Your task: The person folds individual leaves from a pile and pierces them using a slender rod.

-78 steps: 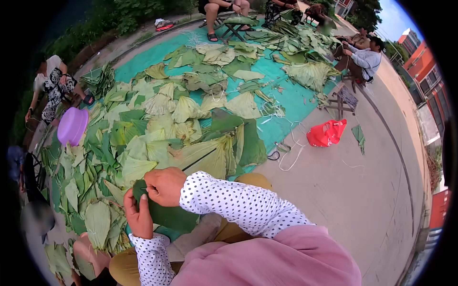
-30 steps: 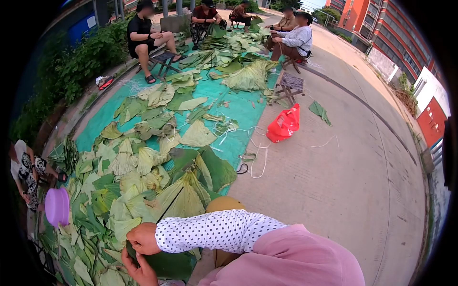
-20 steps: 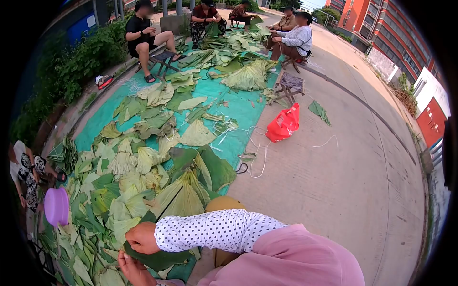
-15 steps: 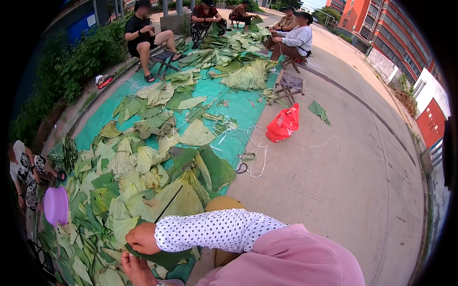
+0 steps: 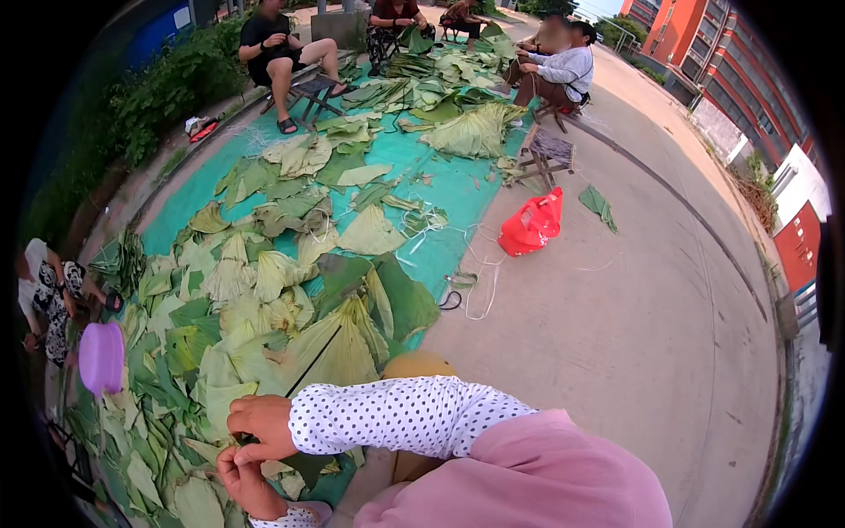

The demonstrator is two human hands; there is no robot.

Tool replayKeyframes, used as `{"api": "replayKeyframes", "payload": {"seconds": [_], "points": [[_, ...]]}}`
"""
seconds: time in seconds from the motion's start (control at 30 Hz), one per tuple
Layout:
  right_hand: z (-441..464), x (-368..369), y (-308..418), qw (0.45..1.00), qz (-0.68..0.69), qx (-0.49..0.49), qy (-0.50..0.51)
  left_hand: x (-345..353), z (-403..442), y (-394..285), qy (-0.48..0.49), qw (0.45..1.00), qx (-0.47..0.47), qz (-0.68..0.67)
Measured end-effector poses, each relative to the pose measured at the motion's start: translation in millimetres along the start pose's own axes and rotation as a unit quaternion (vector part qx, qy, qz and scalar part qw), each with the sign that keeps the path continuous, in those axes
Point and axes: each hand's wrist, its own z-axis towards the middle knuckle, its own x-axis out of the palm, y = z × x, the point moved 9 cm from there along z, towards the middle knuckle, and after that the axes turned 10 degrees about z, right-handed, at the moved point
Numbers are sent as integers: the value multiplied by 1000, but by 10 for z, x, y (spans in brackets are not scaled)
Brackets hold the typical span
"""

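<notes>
In the head view my right hand [image 5: 266, 426], at the end of a white polka-dot sleeve, is closed with its fingers curled. My left hand [image 5: 249, 482] is just below, fingers pinched and touching the right hand. Between and under them shows a dark green lotus leaf [image 5: 310, 468], mostly hidden by my hands and forearm. Beyond my right arm lies a large folded lotus leaf [image 5: 339, 348] with a dark stem-like strip across it. Loose lotus leaves [image 5: 224, 352] are heaped around my hands.
A green tarp [image 5: 458, 207] lies under the leaves. A purple basin [image 5: 102, 359] stands left, near a seated person. A red bag [image 5: 532, 223], white string [image 5: 484, 290] and a folding stool [image 5: 547, 155] are on the right. Several people sit on stools at the far end.
My left hand has come up against my right hand, and less of the dark green leaf shows now. The view has shifted slightly.
</notes>
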Motion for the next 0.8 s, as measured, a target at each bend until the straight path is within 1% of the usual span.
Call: {"api": "replayKeyframes", "payload": {"seconds": [0.03,0.1,0.13,0.2,0.23,0.3,0.4,0.47,0.5,0.57,0.6,0.63,0.7,0.77,0.8], "points": [[21,48,-150,999,-8,52,3,6,17,65,-12,999,-11,29],[-2,-60,-53,997,-53,-6,-51,39,-10,-67,-27,997,-16,76],[-16,-85,-13,996,-45,-18,-71,3,-40,-93,-39,996,-20,78],[-46,-128,-37,997,-28,9,-69,18,-103,-128,-59,994,-35,83],[-40,-68,-127,998,-18,17,-56,6,-72,-110,-66,995,-31,61],[-72,-109,-319,993,-38,87,-65,-24,-81,-101,-75,996,-25,39],[-135,-166,-623,989,-65,115,-65,-63,-79,-49,-61,998,-21,14],[-173,-272,-874,981,-114,141,-67,-73,-61,-18,-51,998,-26,1],[-190,-319,-1010,977,-121,167,-52,-97,-68,-22,-43,999,-26,-11],[-254,-449,-1334,957,-177,228,-21,-141,-119,-54,-68,997,-27,-10],[-305,-528,-1552,950,-198,241,-17,-114,-134,-74,-50,998,-23,-15],[-355,-610,-1691,938,-202,282,-2,-95,-170,-97,-32,999,-19,-21],[-495,-835,-2005,913,-231,337,-9,-152,-242,-101,-41,999,-26,-14],[-631,-1033,-2307,875,-258,411,7,-158,-306,-112,-7,999,-14,-40],[-704,-1118,-2456,858,-289,424,16,-179,-332,-98,2,999,-14,-48]]}}
